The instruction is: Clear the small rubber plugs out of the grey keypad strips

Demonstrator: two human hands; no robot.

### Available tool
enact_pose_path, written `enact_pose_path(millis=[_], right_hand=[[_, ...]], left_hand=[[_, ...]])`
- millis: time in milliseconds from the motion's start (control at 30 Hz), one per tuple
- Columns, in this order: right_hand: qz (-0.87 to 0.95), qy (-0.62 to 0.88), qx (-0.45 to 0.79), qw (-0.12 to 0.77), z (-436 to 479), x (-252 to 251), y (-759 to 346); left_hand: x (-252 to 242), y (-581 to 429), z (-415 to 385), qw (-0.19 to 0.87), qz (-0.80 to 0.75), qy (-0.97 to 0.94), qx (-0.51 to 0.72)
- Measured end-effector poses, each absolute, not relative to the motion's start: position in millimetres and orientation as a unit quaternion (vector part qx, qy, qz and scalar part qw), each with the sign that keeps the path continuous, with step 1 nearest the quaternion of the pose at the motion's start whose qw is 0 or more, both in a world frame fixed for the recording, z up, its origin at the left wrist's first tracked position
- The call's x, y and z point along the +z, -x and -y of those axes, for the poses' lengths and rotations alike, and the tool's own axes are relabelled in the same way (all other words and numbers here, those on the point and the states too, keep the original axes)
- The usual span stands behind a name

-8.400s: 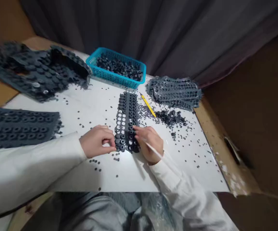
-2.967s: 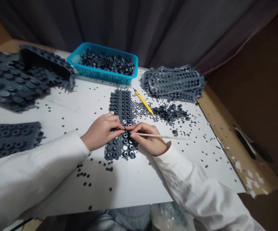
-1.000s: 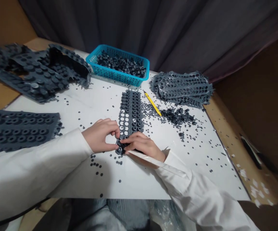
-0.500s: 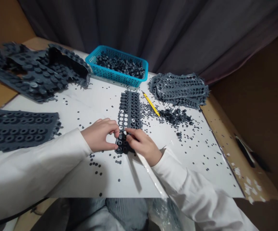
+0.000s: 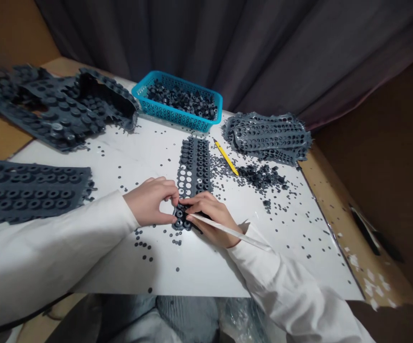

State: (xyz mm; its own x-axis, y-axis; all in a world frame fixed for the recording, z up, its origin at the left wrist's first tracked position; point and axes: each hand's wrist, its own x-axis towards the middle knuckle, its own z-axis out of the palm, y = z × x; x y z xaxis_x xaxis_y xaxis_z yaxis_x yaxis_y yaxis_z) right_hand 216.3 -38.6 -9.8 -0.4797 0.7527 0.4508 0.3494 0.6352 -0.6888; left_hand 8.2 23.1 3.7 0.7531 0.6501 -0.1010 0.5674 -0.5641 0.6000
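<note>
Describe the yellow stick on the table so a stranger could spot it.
Find the blue basket at the far edge of the table. By its right corner a slim yellow stick lies slanted between the narrow rubber strip and loose dark rings. Nothing else there is yellow.

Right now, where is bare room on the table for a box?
Freest: the table's near edge, nearer than the left hand and right hand with its stick. Crowded: right of the rubber strip, around the yellow pencil and loose rings.

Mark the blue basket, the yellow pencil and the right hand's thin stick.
blue basket (image 5: pixel 172 114): head view, front wall.
yellow pencil (image 5: pixel 226 158): head view, mid-shaft.
thin stick (image 5: pixel 235 234): head view, middle of its length.
</note>
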Motion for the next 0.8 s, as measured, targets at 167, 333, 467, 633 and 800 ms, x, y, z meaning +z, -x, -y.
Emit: enact_pose_path(millis=[167, 333, 467, 633, 800], right_hand=[[0.834, 0.329, 0.238, 0.373, 37.4, -10.6, -217.4], [0.862, 0.314, 0.188, 0.351, 36.1, -12.1, -218.6], [0.894, 0.307, 0.112, 0.306, 34.1, -13.6, -219.7], [0.911, 0.317, 0.035, 0.262, 36.1, -10.7, -217.8], [0.896, 0.353, 0.010, 0.270, 40.5, -9.3, -213.6]], left_hand=[[3.8, -8.7, -23.4, 0.315, -0.348, -0.881, 0.063], [5.0, -10.0, -24.0, 0.325, -0.353, -0.875, 0.059], [6.7, -10.8, -24.3, 0.328, -0.352, -0.875, 0.056], [6.9, -11.0, -24.0, 0.330, -0.350, -0.875, 0.058], [5.9, -10.9, -24.0, 0.325, -0.352, -0.876, 0.054]])
